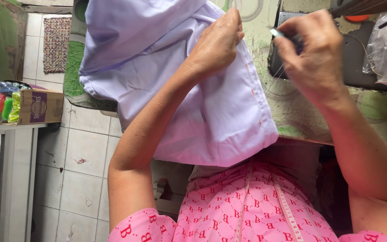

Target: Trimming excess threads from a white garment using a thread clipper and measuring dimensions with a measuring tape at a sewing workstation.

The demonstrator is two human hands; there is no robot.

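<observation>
While the left hand [218, 42] pinches the edge of a lilac garment [202, 103] shut in its grip, the right hand [312, 58] has its fingers closed together on a small metal tool [276, 32], likely snips, beside a fine thread [276, 74]. Trimming or hand-finishing along the orange-marked hem seems the step in hand; it calls for keeping the fabric taut. Underneath lies a worktop [301, 112] with a green patterned cover, a tiled floor [81, 161], and a cardboard box [39, 106] on a side shelf.
</observation>
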